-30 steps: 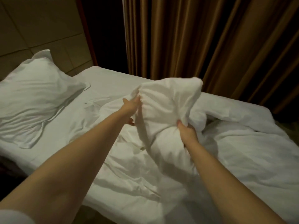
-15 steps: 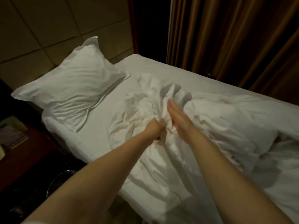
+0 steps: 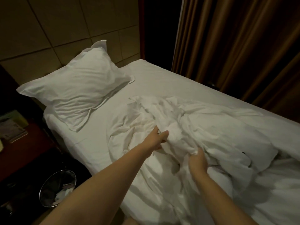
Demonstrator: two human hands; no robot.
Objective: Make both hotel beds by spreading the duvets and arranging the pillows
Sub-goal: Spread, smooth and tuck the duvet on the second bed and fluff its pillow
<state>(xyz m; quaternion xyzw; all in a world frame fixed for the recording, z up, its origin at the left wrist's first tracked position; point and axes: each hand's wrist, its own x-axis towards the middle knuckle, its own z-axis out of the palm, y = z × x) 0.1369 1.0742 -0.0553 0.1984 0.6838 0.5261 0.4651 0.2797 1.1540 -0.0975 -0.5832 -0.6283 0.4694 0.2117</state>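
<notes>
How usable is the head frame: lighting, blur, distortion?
Head view: dim, warm light; only the white duvet and pillow read clearly. Head view: the lower left around the bin falls nearly black. Head view: wide-angle bending shows in the curtain folds. Head view: slight softness at the right hand; arm shadows cross the duvet.

Dim room: tan panelled wall (image 3: 65, 30), brown curtains (image 3: 235, 46) (drawn), wire bin (image 3: 57, 187) below

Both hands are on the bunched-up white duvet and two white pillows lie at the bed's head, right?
No: the head view shows only one white fabric pillow at the head of the white-sheeted bed. The left hand and right hand are on the bunched-up white duvet.
</notes>
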